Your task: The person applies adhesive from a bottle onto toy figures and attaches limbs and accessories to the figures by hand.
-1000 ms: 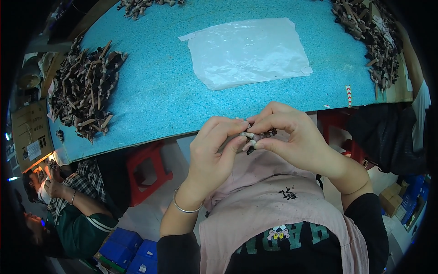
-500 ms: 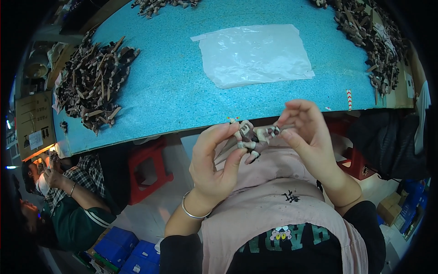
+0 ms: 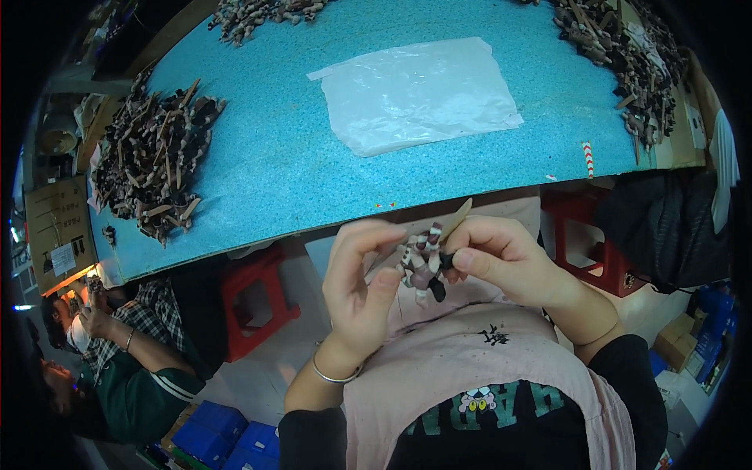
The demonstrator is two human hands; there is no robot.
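Note:
A small toy figure [image 3: 423, 262] in mauve, white and black is held up in front of my apron, just off the table's near edge. Thumb and fingers of my right hand [image 3: 497, 262] pinch it by a black part on its right side. A tan, blade-like piece [image 3: 460, 215] sticks up beside those fingers; whether it is joined to the figure I cannot tell. Close by on the left, my left hand [image 3: 356, 282] has its thumb and fingers apart, the tips beside the figure. Any light touch there is too small to make out.
On the blue table [image 3: 266, 157] lies a white plastic sheet [image 3: 423, 94]. Piles of similar figures stand at the left [image 3: 153, 157], far edge [image 3: 262, 16] and right [image 3: 638, 70]. Red stools [image 3: 258, 301] are below the table. Another person [image 3: 137, 368] sits at the left.
The figure has turned in my hands, and the tan piece now points up. My right hand has come down and closed on it; my left fingers have loosened from it. The view has shifted slightly.

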